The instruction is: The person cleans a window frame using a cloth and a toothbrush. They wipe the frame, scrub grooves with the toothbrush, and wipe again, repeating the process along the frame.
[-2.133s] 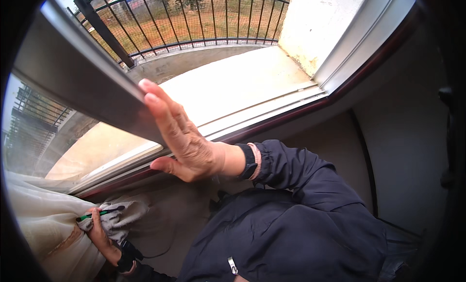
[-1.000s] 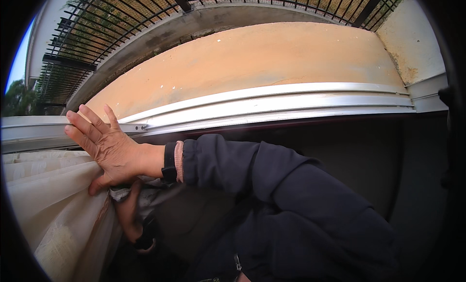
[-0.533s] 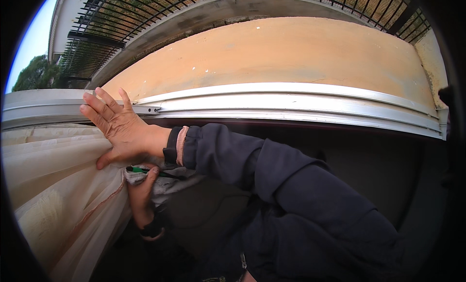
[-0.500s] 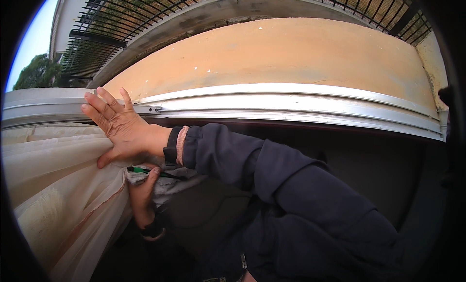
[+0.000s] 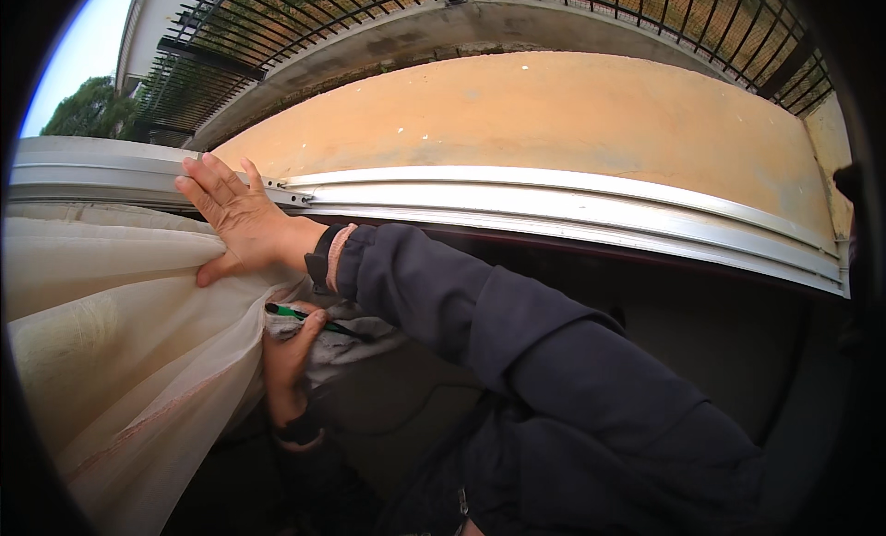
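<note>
My right hand (image 5: pixel 238 224) reaches across to the left with fingers spread. Its fingertips lie on the grey edge of the sliding window sash (image 5: pixel 101 171), and its thumb rests by the sheer cream curtain (image 5: pixel 138 324). Below it, my left hand (image 5: pixel 288 356) is closed around a bunched grey-white cloth (image 5: pixel 346 356) and a slim green-and-black tool (image 5: pixel 297 313), whose kind I cannot make out. The thumb presses over both. Curtain folds hang against the left hand and partly cover its fingers.
A silver metal window track (image 5: pixel 554 196) runs to the right. Beyond it lies a tan ledge (image 5: pixel 554 111), then a concrete wall (image 5: pixel 388 42) topped by a black metal fence (image 5: pixel 637 10). A dark cable (image 5: pixel 415 409) curves below my arms.
The view has shifted, so the window track and ledge sit lower at the right. Both hands appear slightly farther right and keep nearly the same pose, the left still gripping the cloth.
</note>
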{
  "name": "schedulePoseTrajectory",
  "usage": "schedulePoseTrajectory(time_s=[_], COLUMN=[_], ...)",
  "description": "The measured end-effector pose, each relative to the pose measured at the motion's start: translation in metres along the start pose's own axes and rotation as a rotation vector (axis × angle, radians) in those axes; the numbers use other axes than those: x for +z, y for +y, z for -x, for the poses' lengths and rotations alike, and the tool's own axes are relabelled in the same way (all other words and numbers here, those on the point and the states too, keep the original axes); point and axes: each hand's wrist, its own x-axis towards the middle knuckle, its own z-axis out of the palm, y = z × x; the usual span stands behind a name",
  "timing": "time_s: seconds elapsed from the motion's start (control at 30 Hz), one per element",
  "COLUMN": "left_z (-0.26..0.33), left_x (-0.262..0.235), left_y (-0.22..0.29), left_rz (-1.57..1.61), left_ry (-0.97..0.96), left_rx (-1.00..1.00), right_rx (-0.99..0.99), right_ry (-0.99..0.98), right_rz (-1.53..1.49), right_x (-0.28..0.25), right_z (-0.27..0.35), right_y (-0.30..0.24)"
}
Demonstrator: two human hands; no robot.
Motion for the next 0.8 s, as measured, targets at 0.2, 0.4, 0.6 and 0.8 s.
schedulePoseTrajectory(time_s=[0.2,0.4,0.6,0.8], left_z=[0.013,0.025,0.033,0.031], left_x=[0.034,0.073,0.096,0.087], left_y=[0.007,0.011,0.012,0.013], left_rz=[0.034,0.204,0.420,0.596], left_ry=[-0.009,-0.011,0.001,-0.226], left_rx=[-0.031,-0.061,-0.132,-0.020], right_rx=[0.003,0.070,0.169,0.247], right_ry=[-0.100,-0.278,-0.092,-0.176], right_rz=[-0.082,-0.159,-0.230,-0.116], right_x=[-0.014,-0.042,-0.091,-0.163], right_z=[-0.002,-0.002,0.068,0.206], right_y=[-0.001,-0.011,-0.029,-0.056])
